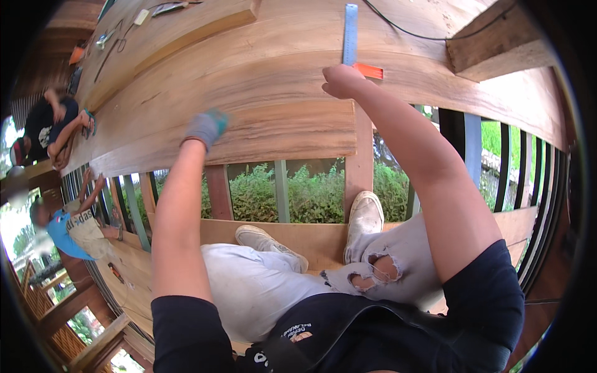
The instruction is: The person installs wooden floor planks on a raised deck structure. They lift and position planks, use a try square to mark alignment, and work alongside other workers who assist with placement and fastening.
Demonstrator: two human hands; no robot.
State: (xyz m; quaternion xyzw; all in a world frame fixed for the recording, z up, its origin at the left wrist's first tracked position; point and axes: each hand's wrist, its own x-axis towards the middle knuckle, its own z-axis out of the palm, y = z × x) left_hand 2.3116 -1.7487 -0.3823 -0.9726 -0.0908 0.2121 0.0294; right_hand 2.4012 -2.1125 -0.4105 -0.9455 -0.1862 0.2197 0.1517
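While the gloved left hand [208, 127] is blurred over a wooden board [292, 127], its grip impossible to tell, the right hand [342, 81], well apart, curls beside the blue-and-orange square [351, 40] on the planking [273, 71], its hold unclear. Beyond, a black cable [429, 39] meets a thick timber [504, 46].

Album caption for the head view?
Gloved left hand over wooden boards, bare right hand by a blue-and-orange square.
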